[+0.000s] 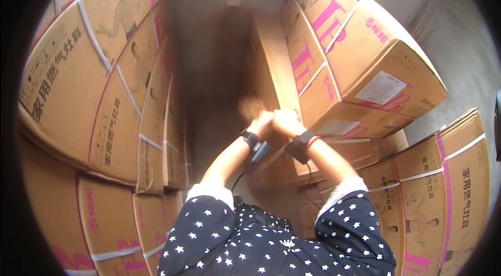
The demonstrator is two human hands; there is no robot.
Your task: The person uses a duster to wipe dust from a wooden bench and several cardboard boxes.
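My left hand (261,122) and my right hand (287,121) are close together in front of me, both arms stretched forward. Their fingers look curled, but blur and glare hide whether anything is in them. A blurred tan shape (250,106) shows just past my left hand; what it is cannot be made out. Right beside my right hand stands an upright cardboard carton (277,56) with a bright edge, and I cannot tell whether the hand touches it. Each wrist wears a dark strap, and a small grey device (260,152) hangs below the left one.
Stacked strapped cartons (117,92) form a wall on the left. Two printed cartons (352,60) are stacked at the right, with more strapped cartons (426,193) nearer me. Between the stacks runs a dark, blurred gap (211,68). Grey concrete floor (454,52) lies at the far right.
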